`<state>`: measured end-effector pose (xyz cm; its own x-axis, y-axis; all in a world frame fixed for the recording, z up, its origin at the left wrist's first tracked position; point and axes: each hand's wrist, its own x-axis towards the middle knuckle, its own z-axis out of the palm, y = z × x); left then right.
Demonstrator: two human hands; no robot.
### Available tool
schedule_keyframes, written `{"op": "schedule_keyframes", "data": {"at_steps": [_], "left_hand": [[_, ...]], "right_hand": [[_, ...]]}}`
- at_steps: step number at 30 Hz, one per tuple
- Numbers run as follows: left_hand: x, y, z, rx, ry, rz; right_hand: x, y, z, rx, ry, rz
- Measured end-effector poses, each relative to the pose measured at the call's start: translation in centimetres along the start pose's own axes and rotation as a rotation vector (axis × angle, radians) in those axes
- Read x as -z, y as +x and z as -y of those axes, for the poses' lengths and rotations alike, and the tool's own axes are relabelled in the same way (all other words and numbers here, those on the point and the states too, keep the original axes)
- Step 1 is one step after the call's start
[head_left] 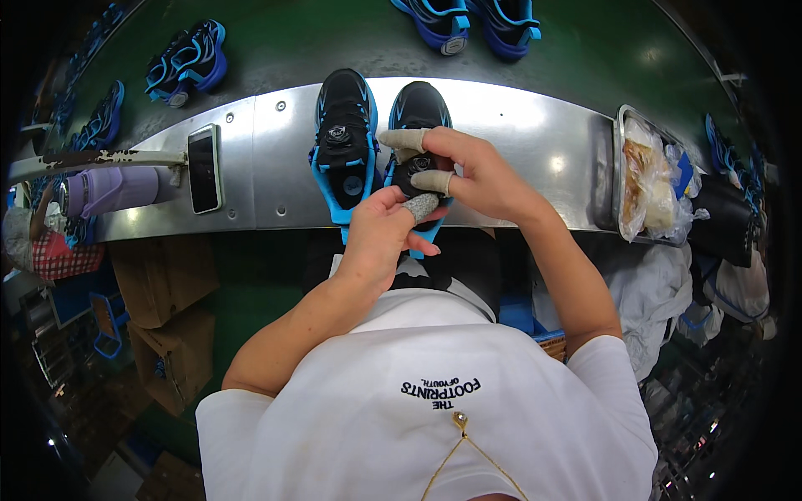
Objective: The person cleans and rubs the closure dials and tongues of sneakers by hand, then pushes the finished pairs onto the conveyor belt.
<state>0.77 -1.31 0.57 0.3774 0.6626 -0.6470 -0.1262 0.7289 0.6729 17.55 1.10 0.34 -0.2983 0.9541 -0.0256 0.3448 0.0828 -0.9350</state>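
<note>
Two black sneakers with blue edging stand side by side on the metal ledge, toes pointing away from me. The left sneaker (pixel 343 138) has a round dial on its tongue and nothing touches it. Both of my hands are at the right sneaker (pixel 420 104). My right hand (pixel 480 171), with beige covers on its thumb and index finger, grips the sneaker's tongue around its dial. My left hand (pixel 386 227), with a grey cover on one finger, holds the same sneaker at its collar. The opening of this sneaker is mostly hidden by my fingers.
A phone (pixel 204 169) and a lilac bottle (pixel 113 189) lie on the left, near a worn metal bar (pixel 92 159). To the right is a metal tray (pixel 620 179) of plastic-wrapped items. More sneakers (pixel 190 60) sit on the green belt (pixel 326 37) beyond. Cardboard boxes (pixel 163 280) stand below left.
</note>
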Motion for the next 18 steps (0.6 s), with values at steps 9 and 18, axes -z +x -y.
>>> {"op": "schedule_keyframes", "data": {"at_steps": [9, 18], "left_hand": [[0.0, -0.2, 0.0, -0.036, -0.041, -0.036], [-0.1, -0.2, 0.1, -0.017, -0.043, -0.022]], "right_hand": [[0.1, -0.1, 0.0, -0.012, -0.037, -0.023], [-1.2, -0.5, -0.8, 0.017, 0.004, -0.159]]}}
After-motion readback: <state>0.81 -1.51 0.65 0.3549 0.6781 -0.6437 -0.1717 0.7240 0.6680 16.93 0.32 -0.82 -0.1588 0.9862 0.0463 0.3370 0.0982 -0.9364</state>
